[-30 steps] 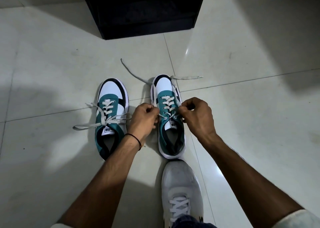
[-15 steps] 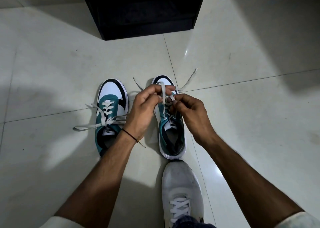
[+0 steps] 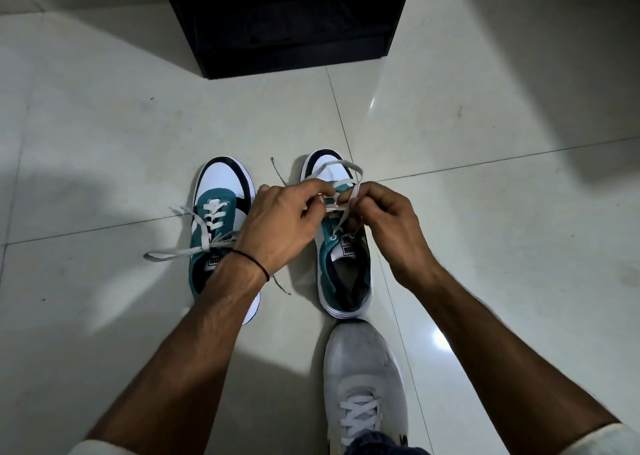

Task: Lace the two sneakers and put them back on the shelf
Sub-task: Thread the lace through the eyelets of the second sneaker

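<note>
Two teal, white and black sneakers sit side by side on the pale tiled floor (image 3: 104,136), toes pointing toward twelve o'clock. Both hands work above the right sneaker (image 3: 344,257). The left hand (image 3: 277,226) comes in from about seven o'clock and its grip is closed, thumb and fingers pinching the white lace (image 3: 341,172) just over the tongue. The right hand (image 3: 388,222) comes in from five o'clock and is likewise pinched shut on the same lace; between the two hands the lace rises in a loop that arches over the white toe cap. A thin black band (image 3: 254,264) circles the left wrist.

The left sneaker (image 3: 216,219) lies at nine o'clock of the hands, partly under the left forearm, its lace (image 3: 194,243) threaded but untied, one loose end trailing out toward nine o'clock on the floor.

At twelve o'clock, well apart from the shoes, stands a dark shelf unit (image 3: 287,22). At six o'clock the person's own foot in a grey shoe (image 3: 360,368) almost touches the heel of the right sneaker.
</note>
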